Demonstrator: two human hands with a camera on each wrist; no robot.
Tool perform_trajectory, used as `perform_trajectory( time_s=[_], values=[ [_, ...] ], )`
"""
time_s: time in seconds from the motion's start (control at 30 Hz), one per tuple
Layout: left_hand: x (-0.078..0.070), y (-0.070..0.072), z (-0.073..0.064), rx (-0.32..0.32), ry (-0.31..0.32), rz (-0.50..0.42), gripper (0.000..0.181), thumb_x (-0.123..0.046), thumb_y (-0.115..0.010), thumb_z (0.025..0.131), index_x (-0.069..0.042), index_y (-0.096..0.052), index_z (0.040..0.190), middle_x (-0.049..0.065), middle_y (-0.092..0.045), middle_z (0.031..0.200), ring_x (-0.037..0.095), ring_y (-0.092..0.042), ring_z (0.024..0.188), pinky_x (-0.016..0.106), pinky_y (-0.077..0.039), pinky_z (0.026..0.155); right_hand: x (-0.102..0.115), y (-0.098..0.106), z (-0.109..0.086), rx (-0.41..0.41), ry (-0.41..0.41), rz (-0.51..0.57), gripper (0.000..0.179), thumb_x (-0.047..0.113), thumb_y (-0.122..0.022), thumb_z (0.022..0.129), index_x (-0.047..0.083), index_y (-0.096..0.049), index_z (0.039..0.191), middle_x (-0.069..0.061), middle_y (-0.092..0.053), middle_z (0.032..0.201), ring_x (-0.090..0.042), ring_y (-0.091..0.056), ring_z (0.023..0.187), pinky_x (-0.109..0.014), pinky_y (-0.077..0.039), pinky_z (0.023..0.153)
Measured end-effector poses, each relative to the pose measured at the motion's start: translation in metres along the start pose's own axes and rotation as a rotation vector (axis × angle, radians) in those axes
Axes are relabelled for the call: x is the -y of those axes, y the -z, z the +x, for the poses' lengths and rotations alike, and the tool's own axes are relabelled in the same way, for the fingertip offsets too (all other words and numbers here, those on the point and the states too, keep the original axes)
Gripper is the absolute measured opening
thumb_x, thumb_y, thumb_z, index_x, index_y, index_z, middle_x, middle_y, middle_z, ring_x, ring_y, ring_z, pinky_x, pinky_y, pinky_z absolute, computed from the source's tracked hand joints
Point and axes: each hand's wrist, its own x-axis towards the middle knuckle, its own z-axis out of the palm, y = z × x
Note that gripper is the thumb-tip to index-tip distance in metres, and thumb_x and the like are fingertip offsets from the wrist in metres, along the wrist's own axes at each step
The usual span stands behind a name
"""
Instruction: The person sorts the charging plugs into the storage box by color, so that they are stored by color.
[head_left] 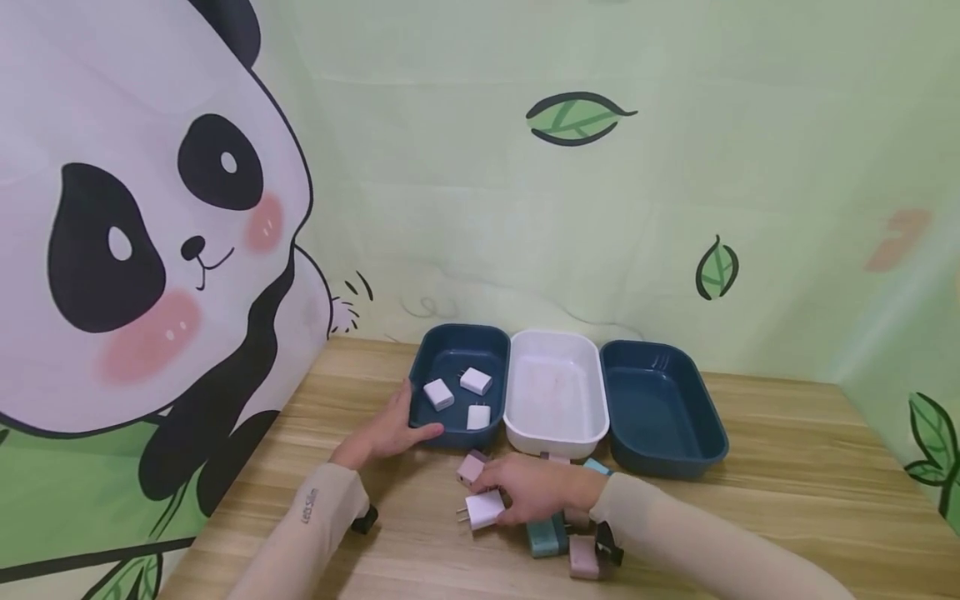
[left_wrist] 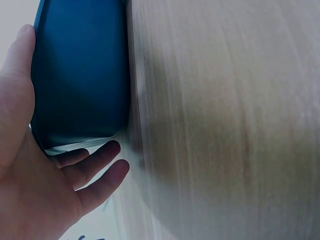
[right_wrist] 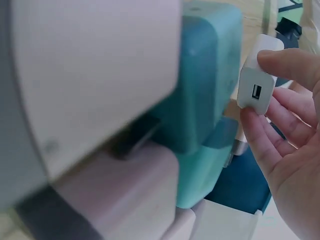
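Between the thumb and fingers of my right hand [head_left: 536, 487] is a white USB charger [head_left: 485, 509]. In the right wrist view the charger's USB port [right_wrist: 257, 92] faces the camera; in the head view its prongs point left. My left hand [head_left: 390, 425] rests at the near left corner of the left dark blue tray [head_left: 491, 337], thumb along its front and the other fingers loosely extended by its side. Three white chargers [head_left: 438, 395] lie in that tray. Under and around my right hand are a pink charger [head_left: 471, 468], another pink charger [head_left: 584, 557] and a teal charger [head_left: 547, 536].
A white tray [head_left: 555, 387] stands against the left blue tray, and a second dark blue tray [head_left: 660, 408] adjoins it on the right. More chargers are partly hidden behind my right wrist. A wall hanging with a panda [head_left: 210, 250] borders the wooden table [head_left: 795, 500].
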Motion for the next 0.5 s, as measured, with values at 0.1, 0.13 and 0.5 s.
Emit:
perform_trajectory(
  time_s=[0.1,0.13,0.5],
  values=[
    [-0.001,0.001,0.0,-0.006,-0.011,-0.003,0.112,-0.053,-0.066,0.083,-0.001,0.007,0.15,0.023,-0.004,0.155,0.037,-0.014,0.14,0.053,-0.019,0.109,-0.002,0.004,0.0,-0.017,-0.001,0.004,0.041,0.023,-0.072,0.084,0.013,-0.063,0.123,0.007,-0.06,0.116,-0.001,-0.052,0.094,-0.019,-0.044,0.086],
    [-0.001,0.001,0.0,-0.007,-0.012,-0.004,0.112,-0.053,-0.066,0.083,-0.001,0.007,0.15,0.023,-0.003,0.155,0.037,-0.014,0.14,0.053,-0.019,0.109,-0.003,0.004,0.0,-0.024,0.003,0.004,0.041,0.023,-0.072,0.083,0.014,-0.063,0.123,0.008,-0.06,0.115,-0.001,-0.052,0.094,-0.018,-0.044,0.085],
    [-0.002,0.001,-0.001,-0.005,0.003,-0.011,0.113,-0.054,-0.066,0.082,-0.002,0.008,0.15,0.022,-0.003,0.155,0.036,-0.014,0.14,0.053,-0.019,0.109,0.0,0.015,-0.004,-0.067,0.011,0.015,0.042,0.021,-0.071,0.082,0.014,-0.063,0.123,0.006,-0.059,0.114,-0.003,-0.051,0.091,-0.017,-0.044,0.08]
  ],
)
